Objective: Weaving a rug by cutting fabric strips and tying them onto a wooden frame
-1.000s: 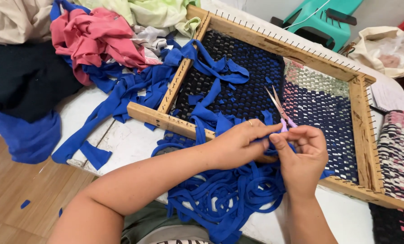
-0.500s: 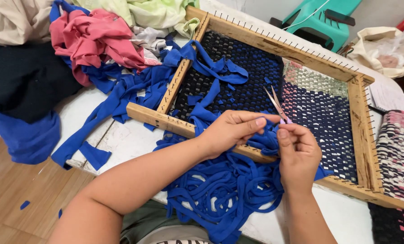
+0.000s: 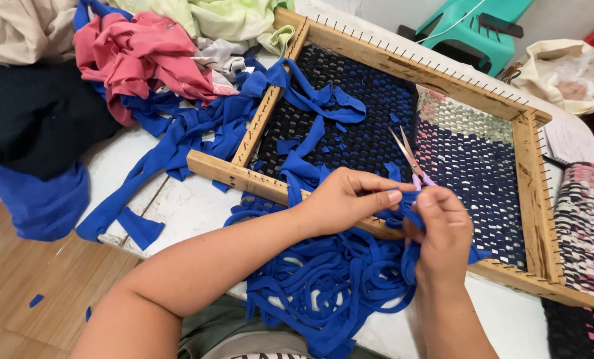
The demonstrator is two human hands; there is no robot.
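Pinched between the thumb and forefinger of the left hand [image 3: 350, 199] is a blue fabric strip [image 3: 403, 211], which the right hand [image 3: 443, 233] also grips closed, just beside the left fingertips; the right hand holds small pink-handled scissors [image 3: 410, 159] as well, blades pointing up and away over the weave.

Both hands sit at the near rail of the large rectangular wooden weaving frame [image 3: 257, 133], which lies flat on the white table [image 3: 177, 206] and has small nails along its rails. Inside the frame, the woven mat [image 3: 376, 113] runs from black and blue on the left to paler, mixed colours on the right. Against the frame's left rail lies a heap of cloth, with a crumpled pink garment [image 3: 137, 56] on top and loose blue strips trailing across the rail. Below the near rail, under the hands, a tangled pile of blue fabric strips [image 3: 323, 286] hangs over the table edge. Beyond the frame's far rail stands a green plastic stool [image 3: 470, 26].
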